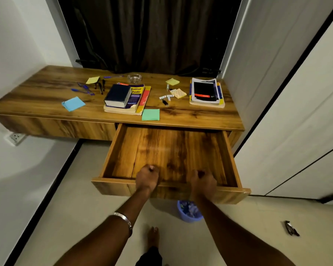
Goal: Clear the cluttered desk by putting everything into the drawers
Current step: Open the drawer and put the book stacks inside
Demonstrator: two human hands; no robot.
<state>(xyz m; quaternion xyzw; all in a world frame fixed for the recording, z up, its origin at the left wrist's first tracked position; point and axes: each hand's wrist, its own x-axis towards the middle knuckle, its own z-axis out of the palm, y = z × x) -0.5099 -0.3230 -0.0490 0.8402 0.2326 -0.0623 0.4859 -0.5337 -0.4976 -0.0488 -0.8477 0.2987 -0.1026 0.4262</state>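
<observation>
Wooden drawer [169, 148] at 6 o'clock is open and empty. Your left hand [147, 178] and right hand [203, 182] grip its front edge. Books [126, 97] and pens [85, 88] at 12 o'clock await.

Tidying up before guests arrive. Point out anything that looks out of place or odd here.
A dark wrapper lies loose on the floor at right, though a blue bin stands under the open drawer. Pens and sticky notes are scattered across the desk. Nothing looks spilled or damaged.
</observation>
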